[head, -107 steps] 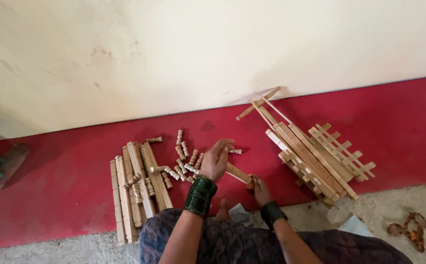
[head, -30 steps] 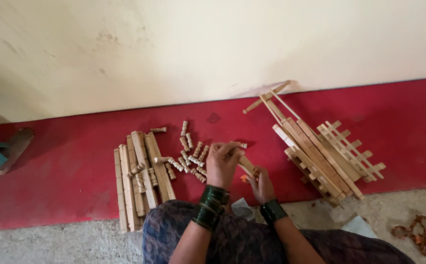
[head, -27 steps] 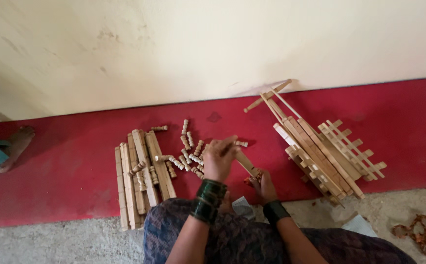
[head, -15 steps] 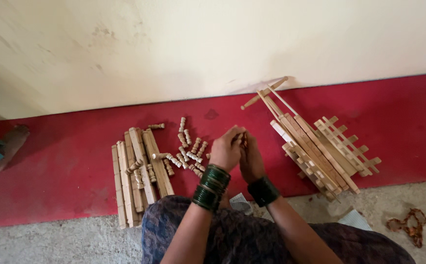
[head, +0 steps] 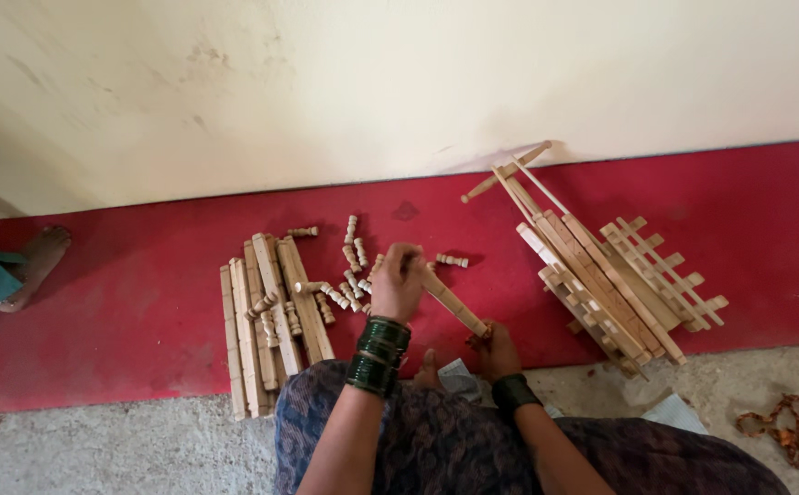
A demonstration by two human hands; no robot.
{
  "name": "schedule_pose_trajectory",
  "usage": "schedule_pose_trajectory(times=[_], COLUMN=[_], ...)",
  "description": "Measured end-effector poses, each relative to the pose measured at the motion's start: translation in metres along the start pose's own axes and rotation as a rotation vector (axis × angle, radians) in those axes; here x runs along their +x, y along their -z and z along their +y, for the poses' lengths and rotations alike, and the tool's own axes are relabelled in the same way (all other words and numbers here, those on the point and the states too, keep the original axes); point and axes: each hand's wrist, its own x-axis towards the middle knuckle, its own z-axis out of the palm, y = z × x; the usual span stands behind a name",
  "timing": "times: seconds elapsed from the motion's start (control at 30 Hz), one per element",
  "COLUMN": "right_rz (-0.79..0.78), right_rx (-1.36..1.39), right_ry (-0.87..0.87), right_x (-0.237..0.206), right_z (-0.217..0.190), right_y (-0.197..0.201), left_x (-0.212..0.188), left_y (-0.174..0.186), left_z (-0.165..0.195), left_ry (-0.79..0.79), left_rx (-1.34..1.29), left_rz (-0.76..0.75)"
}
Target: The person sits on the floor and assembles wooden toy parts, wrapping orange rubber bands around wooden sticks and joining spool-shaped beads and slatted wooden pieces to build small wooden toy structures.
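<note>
Gripping a wooden slat [head: 453,302] at both ends — left hand [head: 398,282] closed round its upper end, right hand [head: 496,348] pinching the lower — the person holds it slanted over the red floor strip [head: 143,302], between the small pegs [head: 349,275] and the slatted frames [head: 615,284].

Left hand [head: 398,282] raised ahead of lap, fingers curled shut, wrist stacked with green bangles. Right hand [head: 497,348] lower, nearer lap, closed in grip, dark bangles at wrist.
</note>
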Motion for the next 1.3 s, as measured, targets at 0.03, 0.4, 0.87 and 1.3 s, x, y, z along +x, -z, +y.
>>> schedule_pose_trajectory(times=[0.03,0.4,0.87,1.3], right_rz=[-0.002,0.009,0.147,-0.097], right_rx=[0.036,0.506,0.14,1.023], right_ry=[-0.041,0.201,0.022,-0.147], right_x=[0.001,0.053,0.023,0.047], right_z=[0.0,-0.096,-0.013,-0.07], right_y=[0.001,-0.023,-0.006,0.009], left_x=[-0.001,-0.012,-0.027,-0.025], left_y=[0.0,-0.022,-0.033,-0.059], left_z=[-0.002,0.048,0.07,0.076], left_ry=[0.019,0.001,-0.122,-0.314], left_rx=[0.0,-0.076,0.086,-0.022], left_rz=[-0.02,-0.052,0.017,-0.081])
